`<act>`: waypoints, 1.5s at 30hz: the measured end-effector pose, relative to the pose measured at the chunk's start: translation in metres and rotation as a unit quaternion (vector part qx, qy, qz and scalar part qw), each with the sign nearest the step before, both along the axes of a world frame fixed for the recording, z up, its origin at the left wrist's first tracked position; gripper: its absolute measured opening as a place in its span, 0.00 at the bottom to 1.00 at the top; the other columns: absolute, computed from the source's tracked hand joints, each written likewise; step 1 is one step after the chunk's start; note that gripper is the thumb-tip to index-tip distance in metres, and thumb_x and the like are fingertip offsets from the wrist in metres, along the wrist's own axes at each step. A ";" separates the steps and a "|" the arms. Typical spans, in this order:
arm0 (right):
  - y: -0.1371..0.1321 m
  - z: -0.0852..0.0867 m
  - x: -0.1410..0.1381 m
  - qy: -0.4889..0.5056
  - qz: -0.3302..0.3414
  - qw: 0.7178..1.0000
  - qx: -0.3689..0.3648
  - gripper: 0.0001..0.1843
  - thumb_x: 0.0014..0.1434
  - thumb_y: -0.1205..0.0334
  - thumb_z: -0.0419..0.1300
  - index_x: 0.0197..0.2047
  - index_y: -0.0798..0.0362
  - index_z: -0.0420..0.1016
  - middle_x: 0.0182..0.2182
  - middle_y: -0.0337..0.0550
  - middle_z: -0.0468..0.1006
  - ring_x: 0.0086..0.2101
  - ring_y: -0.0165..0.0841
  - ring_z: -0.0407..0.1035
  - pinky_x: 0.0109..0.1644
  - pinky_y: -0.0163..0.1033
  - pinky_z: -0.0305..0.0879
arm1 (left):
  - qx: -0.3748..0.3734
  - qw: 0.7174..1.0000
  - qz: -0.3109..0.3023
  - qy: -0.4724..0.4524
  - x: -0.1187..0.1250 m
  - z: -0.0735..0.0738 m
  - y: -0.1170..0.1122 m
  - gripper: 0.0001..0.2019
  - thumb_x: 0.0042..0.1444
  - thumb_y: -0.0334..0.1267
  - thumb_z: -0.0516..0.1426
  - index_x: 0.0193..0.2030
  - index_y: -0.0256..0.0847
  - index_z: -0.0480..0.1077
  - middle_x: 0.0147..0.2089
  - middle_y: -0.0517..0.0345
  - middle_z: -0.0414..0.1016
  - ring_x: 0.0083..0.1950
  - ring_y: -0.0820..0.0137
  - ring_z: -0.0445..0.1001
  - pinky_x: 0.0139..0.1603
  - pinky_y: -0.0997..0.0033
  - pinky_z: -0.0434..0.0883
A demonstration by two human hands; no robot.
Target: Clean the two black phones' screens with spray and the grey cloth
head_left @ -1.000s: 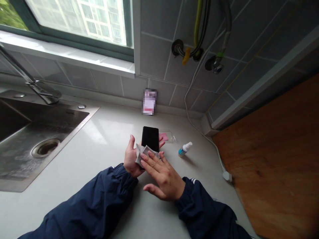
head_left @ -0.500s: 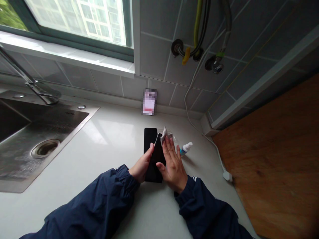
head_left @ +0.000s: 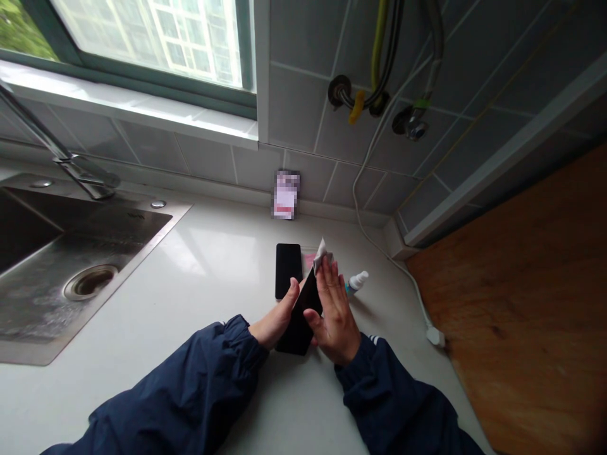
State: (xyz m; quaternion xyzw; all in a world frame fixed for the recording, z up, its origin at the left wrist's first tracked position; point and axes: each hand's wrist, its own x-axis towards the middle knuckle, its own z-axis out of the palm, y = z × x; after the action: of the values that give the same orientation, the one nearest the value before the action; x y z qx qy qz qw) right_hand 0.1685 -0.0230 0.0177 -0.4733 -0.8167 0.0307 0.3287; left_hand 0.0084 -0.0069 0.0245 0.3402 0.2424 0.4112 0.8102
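- Black smartphone (head_left: 301, 313) in the head view, tilted up between both hands, lower end near the white stone counter (head_left: 213, 284); a tilt like that looks meant to bare one face to the other hand.
- Left hand (head_left: 275, 319) closed narrowly on the phone, thumb across the near face, fingers out of sight behind: a firm hold on the slab.
- Right hand (head_left: 336, 315) upright and flat, fingers straight and slightly spread, palm toward the phone.
- Grey cloth (head_left: 323, 256) bunched at those fingertips, against the phone's top corner; pinched or merely pressed there, impossible to tell.
- Second black phone (head_left: 289, 270) lying flat just beyond the hands, apparently parked out of the way.
- Pink item (head_left: 309, 260) beside it, partly hidden behind the cloth and phone.
- Small spray bottle (head_left: 356, 283), white-capped, just right of the right hand, within easy reach and close to those fingers.
- Pixelated card (head_left: 286, 194) propped against the tiled wall (head_left: 294, 107).
- Stainless steel sink (head_left: 114, 234) off to the left, clear of the hands.
- White cable (head_left: 379, 243) along the counter's back right edge, well apart from the work.
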 end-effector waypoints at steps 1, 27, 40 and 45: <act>-0.001 0.001 0.000 -0.004 0.007 1.000 0.001 0.44 0.75 0.35 0.38 0.81 0.51 0.29 0.80 0.51 0.38 0.77 0.52 0.32 0.77 0.67 0.44 | 0.028 1.000 -0.001 0.014 0.000 -0.003 0.001 0.36 0.69 0.66 0.45 0.77 0.52 0.59 0.78 0.57 0.59 0.78 0.49 0.57 0.78 0.47 0.55; -0.007 0.008 -0.005 -0.062 0.034 0.997 0.035 0.36 0.77 0.51 0.47 0.81 0.52 0.42 0.75 0.52 0.58 0.75 0.46 0.49 0.77 0.64 0.48 | -0.130 0.980 -0.008 -0.151 -0.013 0.013 0.014 0.43 0.66 0.71 0.43 0.77 0.44 0.58 0.69 0.42 0.72 0.69 0.47 0.72 0.73 0.45 0.62; 0.000 0.008 0.004 -0.049 0.036 0.998 0.016 0.41 0.76 0.43 0.45 0.81 0.50 0.33 0.78 0.52 0.48 0.77 0.51 0.39 0.76 0.67 0.50 | -0.132 0.987 -0.065 -0.061 -0.003 0.004 -0.001 0.33 0.70 0.59 0.50 0.78 0.53 0.57 0.70 0.48 0.72 0.66 0.47 0.76 0.65 0.45 0.73; -0.006 0.009 -0.002 -0.080 0.096 0.992 0.018 0.42 0.77 0.44 0.45 0.81 0.53 0.31 0.78 0.52 0.49 0.77 0.49 0.39 0.76 0.65 0.52 | -0.100 0.992 0.014 -0.081 0.000 -0.008 0.001 0.31 0.71 0.57 0.52 0.73 0.44 0.66 0.75 0.52 0.65 0.82 0.61 0.45 0.81 0.57 0.42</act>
State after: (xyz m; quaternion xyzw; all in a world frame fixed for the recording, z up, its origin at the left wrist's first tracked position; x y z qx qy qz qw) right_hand 0.1662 -0.0287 0.0271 -0.3873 -0.8826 0.0095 0.2662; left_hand 0.0087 -0.0054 0.0166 0.2198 0.2201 0.4226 0.8513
